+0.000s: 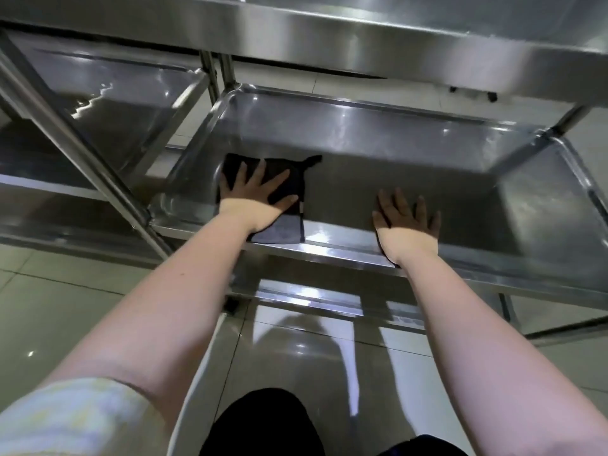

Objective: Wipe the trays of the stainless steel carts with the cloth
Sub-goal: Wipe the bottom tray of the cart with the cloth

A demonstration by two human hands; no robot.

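We see a dark cloth [279, 233], folded roughly square, lying in the near left part of the middle tray [411, 149]. Its near edge drapes over the tray's front rim, and a small tab sticks out at its far right corner. Our left hand [253, 199] presses flat on it, fingers spread. The tray is shallow, shiny steel with rounded corners. A second cart's tray [108, 93] stands just left.

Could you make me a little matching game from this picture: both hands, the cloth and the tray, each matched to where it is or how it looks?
1 left hand
2 right hand
3 cloth
4 tray

A shiny steel, below an upper shelf
B fingers spread on the cloth
C dark, at the tray's left end
D flat on bare steel

Pairs: 1-B, 2-D, 3-C, 4-A
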